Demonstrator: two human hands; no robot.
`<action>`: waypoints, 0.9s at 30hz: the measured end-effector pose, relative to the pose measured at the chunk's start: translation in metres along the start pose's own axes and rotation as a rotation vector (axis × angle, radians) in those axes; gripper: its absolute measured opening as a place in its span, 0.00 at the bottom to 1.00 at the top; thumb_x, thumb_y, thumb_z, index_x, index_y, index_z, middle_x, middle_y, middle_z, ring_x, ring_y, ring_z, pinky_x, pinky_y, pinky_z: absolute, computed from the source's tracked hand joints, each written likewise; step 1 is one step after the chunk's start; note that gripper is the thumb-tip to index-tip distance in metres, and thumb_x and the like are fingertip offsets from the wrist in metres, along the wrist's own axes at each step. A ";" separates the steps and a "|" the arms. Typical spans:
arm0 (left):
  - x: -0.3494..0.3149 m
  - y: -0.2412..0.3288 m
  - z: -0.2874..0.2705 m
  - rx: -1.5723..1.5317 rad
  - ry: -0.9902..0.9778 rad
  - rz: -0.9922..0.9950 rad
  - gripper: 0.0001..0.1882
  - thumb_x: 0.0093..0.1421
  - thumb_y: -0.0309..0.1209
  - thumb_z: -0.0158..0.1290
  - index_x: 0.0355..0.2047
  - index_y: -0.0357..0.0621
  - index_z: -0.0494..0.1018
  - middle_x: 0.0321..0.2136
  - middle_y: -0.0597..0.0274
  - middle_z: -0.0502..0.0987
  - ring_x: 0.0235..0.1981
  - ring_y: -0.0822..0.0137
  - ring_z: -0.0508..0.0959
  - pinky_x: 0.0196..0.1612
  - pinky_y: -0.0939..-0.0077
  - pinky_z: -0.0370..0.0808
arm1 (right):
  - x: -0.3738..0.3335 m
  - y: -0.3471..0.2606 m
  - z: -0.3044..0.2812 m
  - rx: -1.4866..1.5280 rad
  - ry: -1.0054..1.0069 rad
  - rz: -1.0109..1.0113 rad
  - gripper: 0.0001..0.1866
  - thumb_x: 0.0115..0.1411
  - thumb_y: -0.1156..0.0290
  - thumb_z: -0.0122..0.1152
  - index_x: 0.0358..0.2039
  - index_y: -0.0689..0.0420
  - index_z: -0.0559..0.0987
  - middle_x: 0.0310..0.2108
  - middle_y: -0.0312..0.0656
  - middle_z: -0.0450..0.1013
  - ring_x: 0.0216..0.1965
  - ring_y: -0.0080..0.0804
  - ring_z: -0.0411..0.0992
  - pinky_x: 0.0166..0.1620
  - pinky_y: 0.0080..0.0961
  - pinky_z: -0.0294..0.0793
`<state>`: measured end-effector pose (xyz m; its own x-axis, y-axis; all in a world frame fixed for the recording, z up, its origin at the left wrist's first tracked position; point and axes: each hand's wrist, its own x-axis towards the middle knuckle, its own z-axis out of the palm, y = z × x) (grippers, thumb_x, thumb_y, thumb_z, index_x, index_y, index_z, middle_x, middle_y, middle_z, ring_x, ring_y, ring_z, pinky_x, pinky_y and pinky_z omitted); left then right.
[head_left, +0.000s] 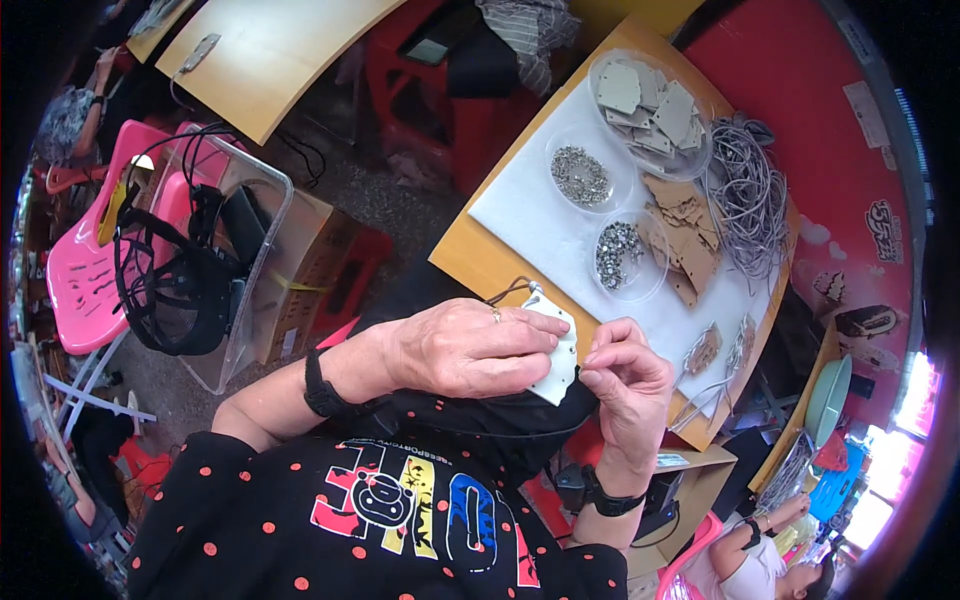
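A: From the head camera, what are the hands doing?

B: The left hand lies curled over the top of a white tag, pinning it flat above the lap, close in to the body, probably so it stays steady. The right hand pinches in at the tag's right edge with thumb and forefinger nearly closed; whether a small part sits between them I cannot tell. A thin cord loop pokes out just past the left knuckles.

A: And the supplies?

B: All up on the white mat of the wooden table, well apart from the hands yet seemingly in reach. I count three clear round dishes: one of grey tags, two of small metal bits. Beside them lie one heap of brown tags and one bundle of grey cords.

A: Finished pieces?

B: Perhaps two strung tags near the table edge; they are too small to be sure.
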<state>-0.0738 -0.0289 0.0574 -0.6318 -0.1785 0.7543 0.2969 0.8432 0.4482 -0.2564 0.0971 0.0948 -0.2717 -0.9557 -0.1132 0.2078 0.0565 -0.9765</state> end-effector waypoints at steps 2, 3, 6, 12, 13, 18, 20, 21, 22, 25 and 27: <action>0.001 0.001 0.000 -0.007 0.001 -0.006 0.11 0.50 0.25 0.58 0.34 0.37 0.71 0.36 0.50 0.78 0.40 0.59 0.82 0.27 0.77 0.78 | -0.002 0.000 -0.001 -0.023 -0.013 0.016 0.09 0.46 0.81 0.72 0.30 0.61 0.84 0.32 0.38 0.72 0.37 0.25 0.69 0.41 0.18 0.66; 0.002 0.001 0.000 -0.015 0.002 -0.015 0.11 0.50 0.25 0.58 0.33 0.37 0.71 0.36 0.50 0.78 0.39 0.59 0.82 0.28 0.77 0.78 | -0.002 0.000 -0.002 -0.044 -0.027 0.034 0.09 0.46 0.80 0.72 0.31 0.61 0.84 0.32 0.37 0.71 0.37 0.24 0.68 0.41 0.17 0.65; 0.000 0.001 0.002 -0.027 0.009 -0.025 0.10 0.50 0.25 0.58 0.33 0.37 0.72 0.36 0.50 0.78 0.38 0.59 0.82 0.28 0.77 0.79 | -0.002 -0.005 0.002 -0.056 -0.044 0.101 0.08 0.47 0.80 0.71 0.31 0.61 0.84 0.33 0.37 0.72 0.37 0.23 0.68 0.41 0.18 0.66; -0.004 0.001 0.006 -0.070 0.006 -0.061 0.09 0.50 0.24 0.58 0.32 0.35 0.72 0.36 0.50 0.78 0.33 0.60 0.82 0.28 0.76 0.80 | -0.001 -0.011 0.003 -0.072 -0.092 0.191 0.06 0.52 0.80 0.68 0.33 0.62 0.84 0.33 0.36 0.71 0.37 0.22 0.69 0.41 0.16 0.66; -0.004 0.001 0.007 -0.084 0.003 -0.076 0.09 0.50 0.24 0.58 0.32 0.35 0.72 0.36 0.49 0.77 0.32 0.60 0.82 0.28 0.76 0.80 | -0.001 -0.011 0.002 -0.072 -0.093 0.192 0.06 0.52 0.80 0.68 0.33 0.62 0.84 0.33 0.36 0.71 0.37 0.22 0.69 0.41 0.16 0.66; -0.004 0.000 0.008 -0.088 0.000 -0.058 0.09 0.50 0.24 0.58 0.32 0.35 0.72 0.37 0.48 0.77 0.32 0.59 0.82 0.29 0.75 0.80 | -0.002 -0.010 -0.002 -0.054 -0.125 0.227 0.06 0.54 0.80 0.65 0.34 0.63 0.83 0.34 0.36 0.71 0.37 0.22 0.69 0.41 0.16 0.66; -0.004 0.000 0.008 -0.082 -0.012 -0.045 0.09 0.50 0.24 0.58 0.32 0.35 0.72 0.37 0.48 0.77 0.32 0.59 0.82 0.29 0.75 0.80 | -0.002 -0.009 -0.003 -0.052 -0.133 0.225 0.06 0.54 0.80 0.66 0.34 0.63 0.83 0.34 0.36 0.71 0.37 0.22 0.69 0.41 0.16 0.66; -0.004 0.000 0.008 -0.083 -0.010 -0.044 0.09 0.50 0.24 0.58 0.32 0.35 0.72 0.37 0.48 0.77 0.32 0.59 0.82 0.29 0.75 0.80 | -0.002 -0.008 -0.004 -0.051 -0.142 0.221 0.06 0.53 0.80 0.66 0.33 0.63 0.82 0.34 0.36 0.71 0.37 0.22 0.69 0.41 0.16 0.66; -0.004 0.000 0.008 -0.083 -0.007 -0.043 0.09 0.50 0.24 0.58 0.32 0.35 0.72 0.37 0.48 0.77 0.32 0.59 0.82 0.29 0.75 0.80 | -0.002 -0.009 -0.003 -0.051 -0.142 0.222 0.06 0.53 0.80 0.66 0.33 0.63 0.82 0.34 0.36 0.71 0.37 0.22 0.69 0.41 0.16 0.66; -0.008 0.002 0.007 -0.134 -0.069 -0.109 0.08 0.53 0.24 0.57 0.32 0.34 0.73 0.38 0.48 0.77 0.43 0.51 0.81 0.33 0.70 0.81 | -0.002 -0.012 0.000 -0.179 -0.117 0.145 0.05 0.53 0.80 0.66 0.33 0.63 0.82 0.33 0.37 0.71 0.37 0.23 0.69 0.40 0.17 0.67; -0.008 0.001 0.007 -0.136 -0.067 -0.113 0.08 0.53 0.24 0.57 0.32 0.34 0.73 0.39 0.48 0.77 0.43 0.52 0.81 0.33 0.70 0.81 | -0.001 -0.013 0.000 -0.304 -0.139 0.083 0.05 0.53 0.79 0.66 0.33 0.63 0.82 0.33 0.37 0.72 0.37 0.23 0.69 0.40 0.18 0.67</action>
<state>-0.0733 -0.0228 0.0489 -0.7116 -0.2299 0.6639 0.3128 0.7424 0.5924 -0.2585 0.0973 0.1077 -0.1303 -0.9733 -0.1890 -0.0713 0.1993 -0.9773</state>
